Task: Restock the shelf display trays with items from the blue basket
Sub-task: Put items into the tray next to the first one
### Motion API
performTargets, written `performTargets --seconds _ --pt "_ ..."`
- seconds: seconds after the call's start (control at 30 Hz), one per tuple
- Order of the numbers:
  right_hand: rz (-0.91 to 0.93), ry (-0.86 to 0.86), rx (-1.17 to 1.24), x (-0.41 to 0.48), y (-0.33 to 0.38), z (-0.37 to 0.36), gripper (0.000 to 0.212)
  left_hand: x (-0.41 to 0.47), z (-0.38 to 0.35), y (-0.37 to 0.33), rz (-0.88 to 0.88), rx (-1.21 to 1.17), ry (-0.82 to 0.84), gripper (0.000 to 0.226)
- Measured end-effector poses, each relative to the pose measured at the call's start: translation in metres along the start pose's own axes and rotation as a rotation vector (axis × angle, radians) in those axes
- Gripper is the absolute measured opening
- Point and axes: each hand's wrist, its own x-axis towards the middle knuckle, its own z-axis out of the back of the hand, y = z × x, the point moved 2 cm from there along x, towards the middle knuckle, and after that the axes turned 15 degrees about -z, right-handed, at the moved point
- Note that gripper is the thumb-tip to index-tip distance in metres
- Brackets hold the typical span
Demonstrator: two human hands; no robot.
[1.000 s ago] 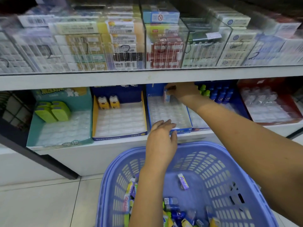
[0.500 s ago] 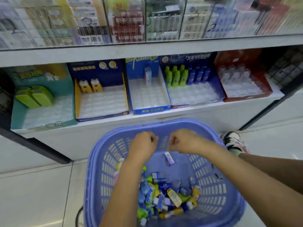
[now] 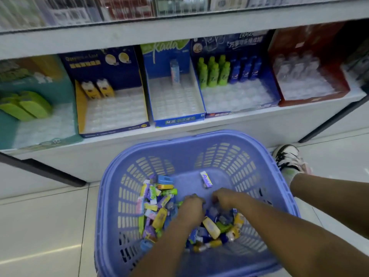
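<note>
The blue basket [image 3: 265, 168] sits on the floor below the shelf, with a heap of several small colourful packs [image 3: 155, 204] inside. One purple-and-white pack [image 3: 206, 179] lies apart near the far wall. My left hand [image 3: 190, 206] and my right hand [image 3: 224, 196] are both down in the heap, fingers curled into the packs; what they hold is hidden. On the shelf, the middle blue tray [image 3: 179, 118] holds a single upright pack [image 3: 175, 71].
Left of it stand a yellow-and-navy tray [image 3: 113, 130] with two boxes and a teal tray [image 3: 8, 126] with green items. To the right are a navy tray [image 3: 239, 110] with green and blue bottles and a red tray [image 3: 311, 98]. A shoe [image 3: 287, 156] rests on the tiled floor.
My right hand left the blue tray after setting the pack upright. Both hands dropped into the basket and now dig in the heap. The view tilted downward.
</note>
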Motion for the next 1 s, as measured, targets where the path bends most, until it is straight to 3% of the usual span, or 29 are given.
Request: performTargets --seconds 0.2,0.3,0.47,0.53,0.67,0.73,0.87,1.0 --pt "0.007 -0.017 0.096 0.008 -0.003 -0.008 0.033 0.012 -0.026 0.006 0.076 -0.204 0.048 0.032" --pt "0.025 0.063 0.033 0.006 -0.002 -0.003 0.034 0.017 -0.029 0.007 0.099 -0.292 0.05 0.031" --pt "0.024 0.037 0.093 -0.011 -0.013 0.026 0.021 0.011 -0.012 0.017 0.15 -0.58 -0.079 0.038" --pt "0.054 -0.029 0.182 -0.023 -0.017 0.045 0.018 0.005 0.013 0.021 0.205 -0.783 -0.127 0.039" --pt "0.214 -0.015 0.483 -0.061 -0.017 0.085 0.02 -0.012 0.084 0.019 0.268 -1.248 -0.287 0.02" --pt "0.279 -0.038 0.655 -0.084 -0.014 0.102 0.004 -0.027 0.12 0.014 0.236 -1.373 -0.348 0.016" --pt "0.488 -0.122 1.018 -0.13 0.004 0.136 0.022 -0.062 0.187 0.008 0.077 -1.3 -0.407 0.019" --pt "0.68 -0.49 1.225 -0.174 0.037 0.171 0.017 -0.091 0.242 0.006 -0.102 -1.267 -0.775 0.021"
